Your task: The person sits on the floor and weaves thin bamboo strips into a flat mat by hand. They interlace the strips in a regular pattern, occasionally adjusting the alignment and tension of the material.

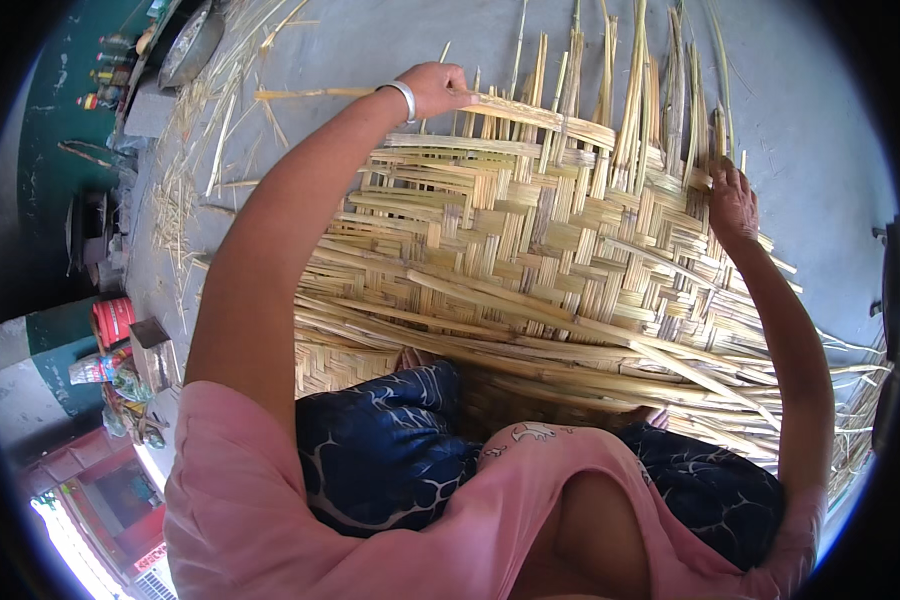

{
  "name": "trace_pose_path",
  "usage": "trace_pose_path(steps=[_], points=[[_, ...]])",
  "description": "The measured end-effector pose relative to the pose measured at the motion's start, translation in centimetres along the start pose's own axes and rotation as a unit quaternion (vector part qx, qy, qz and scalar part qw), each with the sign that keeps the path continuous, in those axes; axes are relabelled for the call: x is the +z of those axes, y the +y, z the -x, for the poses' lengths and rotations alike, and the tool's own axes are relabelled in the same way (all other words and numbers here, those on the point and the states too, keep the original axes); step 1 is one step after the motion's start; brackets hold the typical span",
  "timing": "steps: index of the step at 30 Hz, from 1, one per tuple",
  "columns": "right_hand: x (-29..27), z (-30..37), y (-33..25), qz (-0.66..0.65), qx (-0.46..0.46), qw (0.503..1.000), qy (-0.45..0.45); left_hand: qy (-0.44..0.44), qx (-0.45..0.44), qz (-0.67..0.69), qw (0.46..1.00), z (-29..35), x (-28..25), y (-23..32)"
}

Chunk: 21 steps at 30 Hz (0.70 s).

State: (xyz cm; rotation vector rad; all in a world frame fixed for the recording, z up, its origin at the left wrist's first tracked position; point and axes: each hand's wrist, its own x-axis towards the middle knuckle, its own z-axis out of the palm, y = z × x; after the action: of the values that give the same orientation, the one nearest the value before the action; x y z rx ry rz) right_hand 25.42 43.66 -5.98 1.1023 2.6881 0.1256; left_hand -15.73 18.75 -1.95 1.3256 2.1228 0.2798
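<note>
A partly woven mat point(560, 220) of flattened pale reed strips spreads out in front of me. Along its far edge, unwoven upright strips point(635, 90) stick out away from me. My left hand point(435, 92), with a metal bangle at the wrist, is closed on a long reed strip point(540, 116) that lies crosswise among the uprights. That strip's loose end passes beyond the hand to the left. At the mat's far right corner, my right hand point(733, 205) has its fingers curled round the ends of reed strips; its fingertips are partly hidden.
Long loose reeds point(530, 310) lie across the near part of the mat, close to my legs. Scattered straw and reed scraps point(185, 170) cover the floor at the left. Farther left are a metal pan point(192, 45), a red container point(113, 320) and plastic bags.
</note>
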Motion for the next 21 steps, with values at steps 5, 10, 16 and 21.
trace_pose_path(steps=[5,10,16,21], points=[[-1.1,0.0,0.2,-0.002,-0.018,0.999,-0.04,-0.012,-0.031,-0.064,0.997,4.0,-3.5,-1.7],[-4.1,0.3,-0.3,-0.072,-0.014,0.994,-0.082,-0.012,-0.113,0.018,0.993,7.5,-3.2,-1.5],[-11.3,-0.9,-8.3,-0.138,-0.249,0.958,-0.031,0.004,-0.074,0.107,0.992,8.8,-4.3,-0.2],[-16.8,-1.1,-19.2,-0.113,-0.397,0.911,0.017,0.024,-0.028,0.106,0.994,11.1,-4.6,2.8]])
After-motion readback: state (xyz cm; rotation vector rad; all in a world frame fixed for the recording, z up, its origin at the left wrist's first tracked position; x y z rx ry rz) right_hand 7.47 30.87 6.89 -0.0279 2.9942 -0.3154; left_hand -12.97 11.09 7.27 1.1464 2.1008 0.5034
